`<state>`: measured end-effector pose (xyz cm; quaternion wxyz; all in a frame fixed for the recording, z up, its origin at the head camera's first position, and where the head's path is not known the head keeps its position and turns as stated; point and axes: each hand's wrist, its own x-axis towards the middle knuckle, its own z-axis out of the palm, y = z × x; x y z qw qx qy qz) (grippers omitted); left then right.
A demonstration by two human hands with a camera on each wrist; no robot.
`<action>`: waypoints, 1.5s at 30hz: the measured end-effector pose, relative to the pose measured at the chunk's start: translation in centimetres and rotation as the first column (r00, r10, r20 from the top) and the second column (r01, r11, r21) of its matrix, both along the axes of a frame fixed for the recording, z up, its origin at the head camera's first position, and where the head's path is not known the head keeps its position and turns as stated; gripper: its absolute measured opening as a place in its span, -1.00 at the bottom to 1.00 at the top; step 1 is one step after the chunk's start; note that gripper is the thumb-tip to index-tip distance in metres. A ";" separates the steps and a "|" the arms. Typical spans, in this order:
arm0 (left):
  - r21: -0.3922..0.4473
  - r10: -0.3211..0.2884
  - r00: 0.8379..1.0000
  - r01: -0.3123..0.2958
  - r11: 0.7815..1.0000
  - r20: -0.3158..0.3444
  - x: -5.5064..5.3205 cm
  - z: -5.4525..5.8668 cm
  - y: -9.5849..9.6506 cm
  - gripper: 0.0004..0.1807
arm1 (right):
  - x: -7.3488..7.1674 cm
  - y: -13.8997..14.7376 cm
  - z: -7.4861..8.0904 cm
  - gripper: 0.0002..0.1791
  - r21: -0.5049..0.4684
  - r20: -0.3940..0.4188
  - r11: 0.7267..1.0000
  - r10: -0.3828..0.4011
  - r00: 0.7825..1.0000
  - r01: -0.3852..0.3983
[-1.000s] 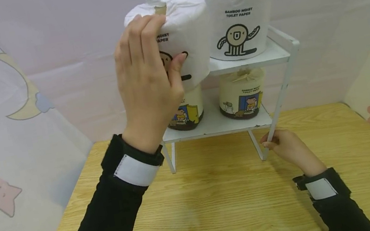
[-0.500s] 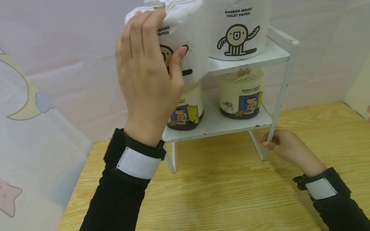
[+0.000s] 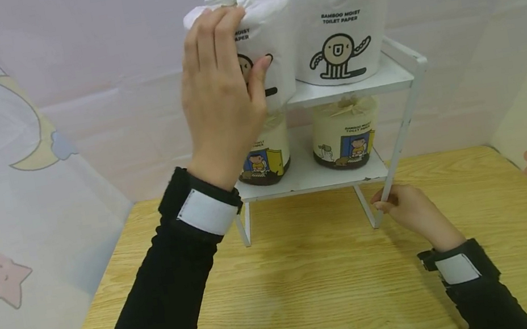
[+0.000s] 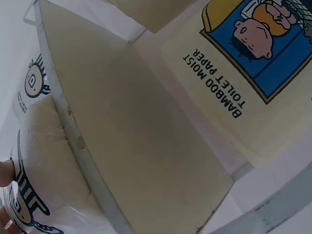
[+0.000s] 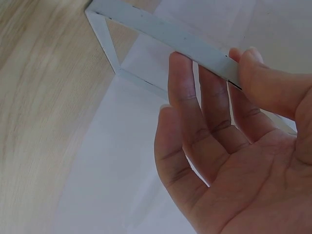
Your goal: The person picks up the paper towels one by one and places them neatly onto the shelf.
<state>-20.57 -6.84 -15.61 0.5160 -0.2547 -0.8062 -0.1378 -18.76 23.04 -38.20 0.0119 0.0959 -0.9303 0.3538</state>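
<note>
My left hand point(image 3: 221, 96) grips a white-wrapped toilet paper roll point(image 3: 273, 30) by its left side, thumb across its printed front. This roll stands at upper-shelf height, its right side close against a second white roll point(image 3: 343, 2) on the white shelf rack point(image 3: 322, 178). In the left wrist view its wrapper point(image 4: 53, 156) overlaps the front edge of the upper shelf point(image 4: 131, 122). Low on the right, my right hand point(image 3: 413, 212) pinches the rack's front right leg point(image 3: 398, 149) between thumb and fingers; the right wrist view shows the thumb on the leg bar point(image 5: 170, 36).
Two cream toilet paper rolls with cartoon prints stand on the lower shelf, the left one point(image 3: 275, 157) partly behind my left wrist, the right one point(image 3: 347, 137) in full view. The rack stands on a wooden table point(image 3: 313, 283). Behind hangs a pale backdrop point(image 3: 103, 98).
My left hand has moved the white roll slightly up and to the right, closer in against the other white roll. The right hand stays on the rack leg.
</note>
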 end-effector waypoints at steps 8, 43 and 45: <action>-0.021 0.036 0.999 -0.036 0.999 0.006 -1.2 -0.4 0.2 -0.43 | 0.0 0.0 0.0 -0.82 0.003 -0.001 1.000 0.002 1.000 -0.002; -0.087 0.224 0.953 -0.210 0.974 0.204 -1.9 -0.1 1.2 -0.32 | 0.0 0.0 0.2 -0.84 0.006 -0.007 1.000 -0.005 1.000 0.005; -0.080 0.229 0.945 -0.216 0.973 0.232 -1.5 -0.2 1.2 -0.28 | 0.0 0.0 0.2 -0.84 0.000 -0.004 1.000 -0.001 1.000 0.001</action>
